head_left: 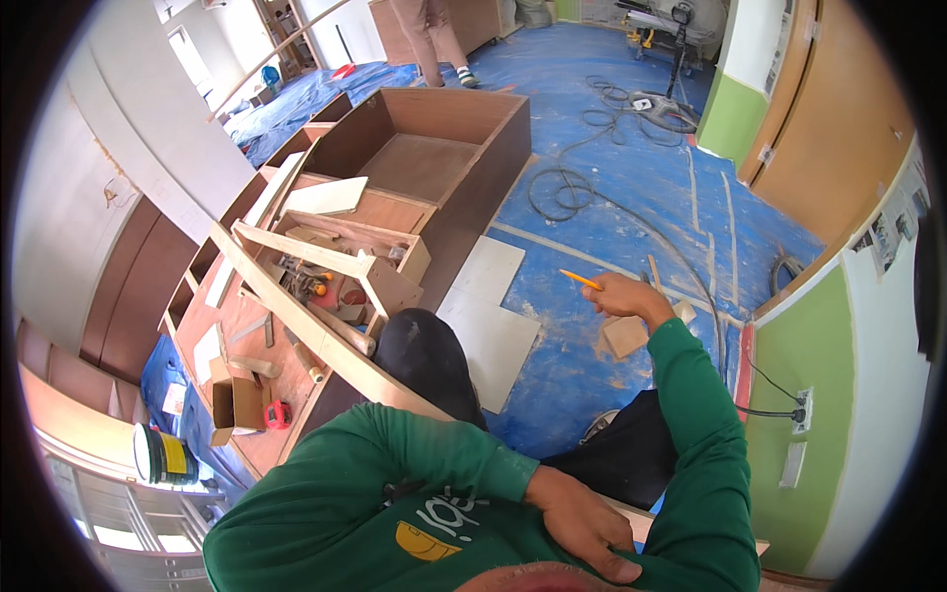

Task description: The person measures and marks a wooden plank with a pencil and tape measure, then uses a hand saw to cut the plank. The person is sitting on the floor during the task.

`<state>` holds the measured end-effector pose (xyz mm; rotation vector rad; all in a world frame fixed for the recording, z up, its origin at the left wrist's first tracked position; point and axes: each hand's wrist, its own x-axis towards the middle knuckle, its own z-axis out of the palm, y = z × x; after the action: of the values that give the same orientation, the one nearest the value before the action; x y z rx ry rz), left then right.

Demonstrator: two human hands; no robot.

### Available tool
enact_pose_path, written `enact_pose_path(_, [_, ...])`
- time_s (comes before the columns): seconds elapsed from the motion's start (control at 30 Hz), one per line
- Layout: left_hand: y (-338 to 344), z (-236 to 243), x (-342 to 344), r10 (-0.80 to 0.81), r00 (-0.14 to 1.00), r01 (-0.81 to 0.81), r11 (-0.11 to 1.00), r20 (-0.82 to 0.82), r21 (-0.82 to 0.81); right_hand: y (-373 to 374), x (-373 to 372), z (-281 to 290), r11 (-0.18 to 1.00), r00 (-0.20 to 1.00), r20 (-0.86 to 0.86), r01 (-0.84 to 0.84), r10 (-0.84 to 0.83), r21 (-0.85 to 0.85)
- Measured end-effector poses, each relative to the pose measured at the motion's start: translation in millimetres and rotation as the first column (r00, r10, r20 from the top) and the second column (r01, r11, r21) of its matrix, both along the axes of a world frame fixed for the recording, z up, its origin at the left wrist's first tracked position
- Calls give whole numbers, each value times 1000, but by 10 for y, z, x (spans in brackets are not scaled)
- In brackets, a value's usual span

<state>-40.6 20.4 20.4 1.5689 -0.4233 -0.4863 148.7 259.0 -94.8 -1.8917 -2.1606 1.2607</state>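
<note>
An orange pencil (pixel 580 279) points leftward from my right hand (pixel 627 299), whose fingers are closed on it. That hand is stretched forward above the blue floor sheet. My left hand (pixel 582 513) lies across my front, close to my right sleeve, with its thumb showing and its other fingers partly hidden. I cannot make out anything in it. Beside my knee, a long pale wooden strip (pixel 326 331) slants over a brown cabinet top (pixel 217 316). White panels (pixel 483 326) lie on the floor to the left of my right hand.
A wooden tool tray (pixel 400 286) holds several tools. Near it are a red tape measure (pixel 278 414) and an open cardboard box (pixel 237 403). Brown cabinet carcasses (pixel 503 128) stretch ahead. A black cable (pixel 631 217) winds over the floor sheet (pixel 592 178). Another person's legs (pixel 424 39) stand far ahead.
</note>
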Motion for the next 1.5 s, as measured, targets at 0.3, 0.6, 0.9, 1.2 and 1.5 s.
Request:
enact_pose_path(0.3, [-627,-694,272,87,990,-40,931,112,-363,-6,-52,-65,999,998,-48,-32,31,-10])
enact_pose_path(0.6, [401,-166,-48,-95,978,81,993,184,82,-88,40,-6,1000,1000,-17,6,-6,26])
enact_pose_path(0.9, [1997,-389,-612,522,852,-521,843,26,134,-165,66,114,994,999,25,-27,24,104])
enact_pose_path(1.2, [2275,-1601,-812,589,806,-193,173,55,966,-319,168,127,997,992,116,63,-58,-44])
enact_pose_path(1.5, [1919,-1570,-594,584,811,-310,370,41,876,-119,107,-29,997,985,163,-39,50,-66])
